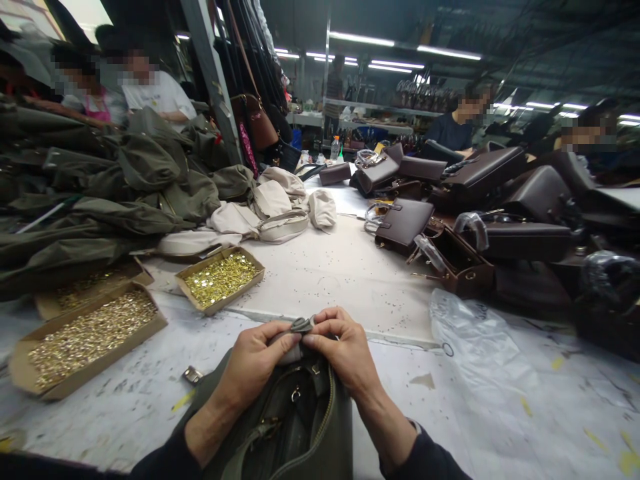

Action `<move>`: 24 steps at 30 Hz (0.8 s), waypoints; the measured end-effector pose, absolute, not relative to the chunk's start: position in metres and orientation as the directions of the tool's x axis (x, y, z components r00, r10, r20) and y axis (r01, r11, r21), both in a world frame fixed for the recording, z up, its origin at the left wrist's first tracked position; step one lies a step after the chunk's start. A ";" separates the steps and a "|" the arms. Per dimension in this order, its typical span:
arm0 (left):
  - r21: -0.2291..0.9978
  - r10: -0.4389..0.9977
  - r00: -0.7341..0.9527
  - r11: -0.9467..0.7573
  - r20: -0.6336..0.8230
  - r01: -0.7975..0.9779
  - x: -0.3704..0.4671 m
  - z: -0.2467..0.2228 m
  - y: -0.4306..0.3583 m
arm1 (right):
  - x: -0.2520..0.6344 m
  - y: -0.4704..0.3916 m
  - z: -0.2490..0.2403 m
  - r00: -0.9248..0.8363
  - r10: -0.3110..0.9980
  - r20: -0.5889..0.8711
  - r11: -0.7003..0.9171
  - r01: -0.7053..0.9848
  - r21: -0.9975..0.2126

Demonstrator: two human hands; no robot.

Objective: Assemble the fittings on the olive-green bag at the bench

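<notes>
An olive-green handbag [337, 427] with its zip undone stands at the table's near edge, its dark inside showing. Above its far rim, my left hand [255, 357] pinches a grey-green strap [301, 325] between thumb and forefinger. From the other side my right hand [343, 347] grips the same strap, fingertips almost meeting those of the left. What the fingertips cover at the strap's end is hidden. A small metal piece [191, 375] lies left of the bag.
Cardboard trays of small gold metal parts, one nearer [90, 340] and one farther [220, 279], sit at left. Behind are olive bags [150, 160] and cream bags [280, 207]. Brown handbags [405, 223] and a clear plastic bag [480, 347] lie at right. Several people work beyond.
</notes>
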State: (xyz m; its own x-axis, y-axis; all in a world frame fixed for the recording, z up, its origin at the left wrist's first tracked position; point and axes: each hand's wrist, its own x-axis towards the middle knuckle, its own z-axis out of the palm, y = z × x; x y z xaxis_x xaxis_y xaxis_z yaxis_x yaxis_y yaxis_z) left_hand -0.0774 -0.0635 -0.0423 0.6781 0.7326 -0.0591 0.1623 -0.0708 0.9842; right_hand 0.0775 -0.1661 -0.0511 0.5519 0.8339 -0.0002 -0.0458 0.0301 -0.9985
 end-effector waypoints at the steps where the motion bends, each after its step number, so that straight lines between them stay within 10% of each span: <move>1: 0.986 0.728 0.682 -0.059 -0.064 0.156 -0.077 -0.044 -0.063 | 0.078 -0.166 -0.052 0.543 0.839 -0.021 0.023 -0.074 -0.997; 24: 0.990 0.712 0.688 0.108 -0.140 0.089 -0.072 -0.050 -0.062 | 0.078 -0.160 -0.062 0.522 0.846 -0.113 0.038 -0.270 -0.962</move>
